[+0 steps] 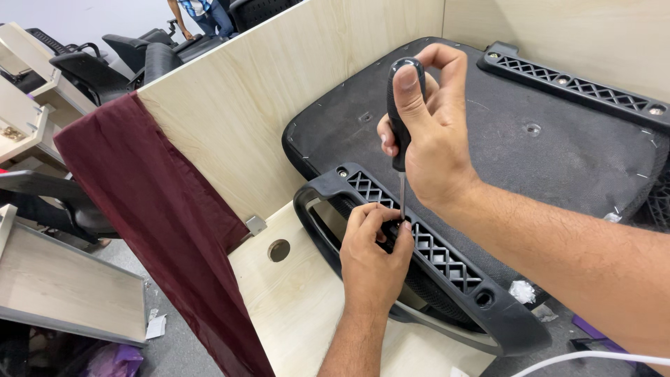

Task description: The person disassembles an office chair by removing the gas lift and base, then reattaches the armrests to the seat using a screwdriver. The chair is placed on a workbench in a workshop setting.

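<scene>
Right hand around screwdriver

Both forearms bare, no sleeves or gloves.

A light wood divider is seen round the wood desk. A dark red cloth is hung over it. Black chairs are lined up at the back, w/ grey floor below & a wood shelf at left.
</scene>
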